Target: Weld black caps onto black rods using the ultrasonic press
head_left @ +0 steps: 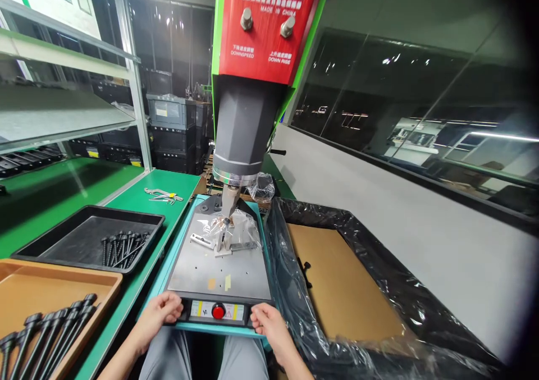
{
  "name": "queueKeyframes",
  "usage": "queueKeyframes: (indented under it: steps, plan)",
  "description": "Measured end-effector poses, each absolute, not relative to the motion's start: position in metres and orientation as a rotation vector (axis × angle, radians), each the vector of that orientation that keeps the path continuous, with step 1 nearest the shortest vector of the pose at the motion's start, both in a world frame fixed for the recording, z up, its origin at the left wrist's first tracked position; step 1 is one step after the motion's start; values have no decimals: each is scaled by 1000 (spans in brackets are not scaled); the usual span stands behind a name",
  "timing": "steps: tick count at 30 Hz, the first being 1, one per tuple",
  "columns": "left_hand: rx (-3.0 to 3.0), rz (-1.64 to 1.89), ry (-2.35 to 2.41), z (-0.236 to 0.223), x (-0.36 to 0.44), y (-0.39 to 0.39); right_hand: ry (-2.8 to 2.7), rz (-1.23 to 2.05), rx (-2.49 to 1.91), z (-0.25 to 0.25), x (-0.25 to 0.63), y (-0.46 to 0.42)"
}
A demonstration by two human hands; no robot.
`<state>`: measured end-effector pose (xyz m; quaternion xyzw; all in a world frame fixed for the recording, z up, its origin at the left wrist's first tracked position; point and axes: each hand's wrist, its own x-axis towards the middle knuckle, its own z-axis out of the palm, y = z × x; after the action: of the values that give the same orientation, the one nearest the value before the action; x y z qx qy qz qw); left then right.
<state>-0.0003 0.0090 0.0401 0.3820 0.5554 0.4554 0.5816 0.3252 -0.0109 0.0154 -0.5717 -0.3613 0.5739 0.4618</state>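
Your grey trouser legs sit nearest, tucked under the front edge of the machine base. Your left hand and right hand are at either end of its front panel, fingers folded in and nothing showing in them; whether either presses a control, you cannot tell from this view. Between them, the red button has no finger on it, so a stop would likely cost you a moment's reach. The black part stands roughly upright in the fixture, directly beneath the metal horn; whether they touch is too small to make out. If that part is leaning or poorly seated, a descending horn could strike it off-centre and mark or bend it. Clear plastic film bunches around the fixture, and a loose fold could get caught under the horn. The slotted bracket beside it could let the setup drift if its fastening is slack. To your right, two dark pieces lie by the edge of the cardboard in the lined box, where they could slip down the side and get lost.
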Motion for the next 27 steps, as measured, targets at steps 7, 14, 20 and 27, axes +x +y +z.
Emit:
queueKeyframes:
  steps: [7,14,20,27]
  plan:
    - [938,1026,1348,8,2,12,-1064,1032,-1601,-21,331,-16]
    - [933,985,1315,10,-3,11,-1277,765,-1539,-24,323,-31]
    - [1222,913,1338,19,-3,1,-1157,1024,-1562,-17,314,-43]
    - [1367,843,1262,48,14,-12,-1115,1213,-1438,10,287,-52]
